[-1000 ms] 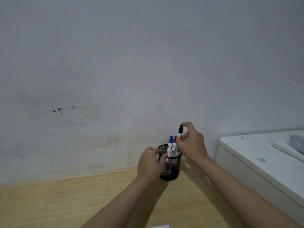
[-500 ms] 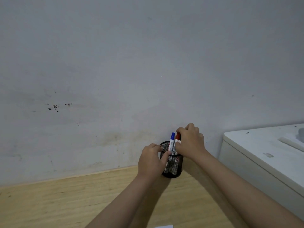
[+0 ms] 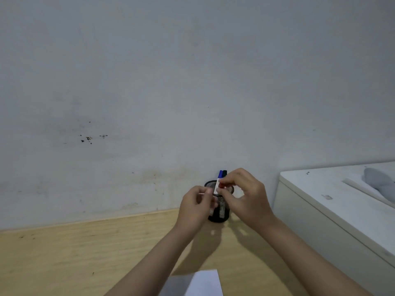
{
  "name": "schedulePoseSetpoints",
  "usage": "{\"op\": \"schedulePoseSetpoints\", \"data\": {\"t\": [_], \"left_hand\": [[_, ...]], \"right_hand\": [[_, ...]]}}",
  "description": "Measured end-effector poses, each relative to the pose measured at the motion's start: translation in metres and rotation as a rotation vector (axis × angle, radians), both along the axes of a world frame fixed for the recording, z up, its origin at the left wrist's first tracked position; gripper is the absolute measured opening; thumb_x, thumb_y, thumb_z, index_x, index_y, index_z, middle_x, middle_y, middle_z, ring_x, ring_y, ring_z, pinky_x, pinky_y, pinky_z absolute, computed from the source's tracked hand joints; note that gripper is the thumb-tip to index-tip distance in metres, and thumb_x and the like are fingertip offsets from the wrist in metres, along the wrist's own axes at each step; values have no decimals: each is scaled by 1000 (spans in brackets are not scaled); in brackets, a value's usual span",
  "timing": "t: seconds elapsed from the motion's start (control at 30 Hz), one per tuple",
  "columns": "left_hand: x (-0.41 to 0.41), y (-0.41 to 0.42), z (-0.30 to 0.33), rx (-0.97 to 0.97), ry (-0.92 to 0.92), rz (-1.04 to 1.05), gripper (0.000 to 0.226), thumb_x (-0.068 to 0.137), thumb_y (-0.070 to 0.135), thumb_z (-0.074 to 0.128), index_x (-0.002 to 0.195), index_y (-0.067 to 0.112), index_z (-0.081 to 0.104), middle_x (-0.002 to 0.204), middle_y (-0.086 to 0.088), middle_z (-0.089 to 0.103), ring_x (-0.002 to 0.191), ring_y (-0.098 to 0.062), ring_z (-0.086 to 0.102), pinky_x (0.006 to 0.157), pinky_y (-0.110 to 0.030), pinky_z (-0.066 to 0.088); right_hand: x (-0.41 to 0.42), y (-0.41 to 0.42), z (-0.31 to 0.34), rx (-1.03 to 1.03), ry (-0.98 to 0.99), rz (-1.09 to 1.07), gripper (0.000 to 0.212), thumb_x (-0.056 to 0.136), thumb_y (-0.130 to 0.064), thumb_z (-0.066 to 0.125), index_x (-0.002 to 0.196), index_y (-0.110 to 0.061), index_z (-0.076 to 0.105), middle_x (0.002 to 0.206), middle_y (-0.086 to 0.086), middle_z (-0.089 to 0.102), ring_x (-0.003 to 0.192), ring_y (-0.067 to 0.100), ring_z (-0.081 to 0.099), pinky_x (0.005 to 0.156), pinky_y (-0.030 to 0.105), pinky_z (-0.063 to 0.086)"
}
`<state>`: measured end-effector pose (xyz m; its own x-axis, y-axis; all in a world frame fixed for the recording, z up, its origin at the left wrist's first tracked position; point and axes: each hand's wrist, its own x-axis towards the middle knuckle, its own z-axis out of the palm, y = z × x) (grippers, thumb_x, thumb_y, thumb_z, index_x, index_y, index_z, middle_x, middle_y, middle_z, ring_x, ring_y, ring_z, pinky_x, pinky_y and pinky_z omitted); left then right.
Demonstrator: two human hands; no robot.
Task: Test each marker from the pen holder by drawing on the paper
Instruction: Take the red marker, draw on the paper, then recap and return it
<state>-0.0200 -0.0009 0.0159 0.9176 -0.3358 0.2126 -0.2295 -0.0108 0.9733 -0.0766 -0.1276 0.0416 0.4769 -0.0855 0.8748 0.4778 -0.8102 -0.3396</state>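
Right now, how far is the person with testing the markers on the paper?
Early or mid-job. Done: nothing provable; the visible part of the paper shows no marks. In hand: the right hand pinches a red-capped marker above the mesh pen holder, the left hand beside it. Left: drawing with this one; the blue marker and a dark-capped marker stand in the holder.

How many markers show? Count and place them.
3: blue marker and black marker upright in the mesh pen holder; red marker pinched by the right hand. More may be hidden.
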Motion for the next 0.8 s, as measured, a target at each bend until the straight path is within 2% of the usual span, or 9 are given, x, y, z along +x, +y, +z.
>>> {"op": "schedulePoseSetpoints", "data": {"t": [0.07,0.13,0.2,0.33,0.4,0.47,0.6,0.7,0.8], "left_hand": [[-22,17,14,-168,248,-137,17,93,22,51,94,10,63,66,-1,70,62,-15,65,68,-30,54],[-41,34,22,-237,359,-210,13,91,20,55,91,11,64,62,0,66,59,-14,61,67,-28,54],[-56,50,25,-281,403,-224,3,85,14,62,87,11,63,68,-4,64,59,-15,60,62,-25,53],[-81,83,22,-321,429,-120,24,77,4,70,99,4,61,84,-17,70,64,-20,65,59,-26,54],[-93,101,19,-297,386,-66,27,76,4,70,101,3,61,91,-19,72,74,-21,68,63,-27,54],[-106,117,17,-265,331,-49,25,76,3,70,100,5,61,96,-18,73,78,-19,68,65,-25,53],[-130,140,7,-154,210,-85,17,76,1,69,92,6,64,95,-21,73,69,-14,66,57,-23,48],[-148,153,-2,-119,131,-112,16,76,-3,69,89,3,60,84,-27,69,59,-17,59,51,-23,46],[-160,166,-10,-53,94,-66,20,76,1,71,91,2,59,73,-9,67,64,-16,59,54,-21,48]], "right_hand": [[-29,16,-3,-96,-49,40,15,71,8,73,80,-4,69,77,9,63,71,13,60,66,22,49],[-53,32,-12,-170,-59,76,13,73,9,72,80,-2,70,78,12,63,72,21,63,66,28,51],[-73,45,-20,-234,-51,95,11,75,8,71,80,-1,71,80,13,66,76,23,64,71,27,52],[-109,67,-31,-254,11,145,15,76,3,74,89,-2,72,89,11,71,87,16,66,80,21,53],[-121,76,-34,-145,20,153,16,75,-1,75,90,-4,73,87,7,72,86,11,66,77,21,53],[-129,87,-33,77,50,132,16,75,-4,75,90,-8,73,83,2,71,80,5,66,72,20,53],[-131,114,-28,611,340,132,24,78,-16,75,101,-15,69,67,-2,61,60,4,57,61,16,49],[-130,131,-29,777,518,201,14,81,-23,71,92,-14,69,51,-3,52,48,13,50,56,31,49],[-132,144,-33,882,571,273,23,85,-20,68,80,2,66,44,-8,52,39,12,49,55,32,49]]}}
